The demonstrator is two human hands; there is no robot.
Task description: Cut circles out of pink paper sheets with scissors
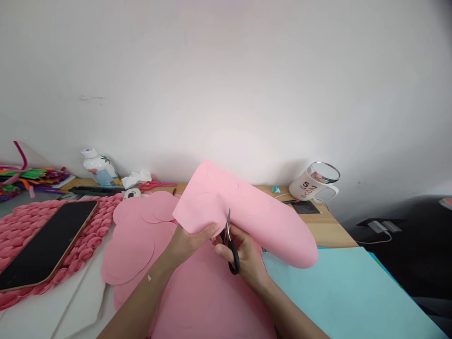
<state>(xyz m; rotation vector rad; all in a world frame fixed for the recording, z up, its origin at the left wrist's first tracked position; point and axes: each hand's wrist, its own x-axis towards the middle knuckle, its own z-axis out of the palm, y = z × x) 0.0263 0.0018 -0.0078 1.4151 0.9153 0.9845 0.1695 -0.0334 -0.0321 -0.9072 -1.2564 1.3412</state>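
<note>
A large pink paper sheet [261,207], curled over at its right end, is held up in front of me. Circles are drawn faintly on it. My left hand [192,242] pinches the sheet's lower left part, thumb on top. In my right hand [247,256] are black-handled scissors [232,252], blades pointing up at the sheet beside a curved cut edge. The blades look slightly apart; part of them is hidden by the paper and fingers. Left of my hands lie several cut pink paper circles [130,245], overlapping. More pink paper [212,296] lies below my hands.
A smartphone [49,240] rests on rows of rolled pink paper flowers [86,252] at left. Behind are a white bottle [101,167], pink scissors [158,185] and pipe cleaners [38,176]. At right stand a mug [310,183] and light blue paper sheets [339,287].
</note>
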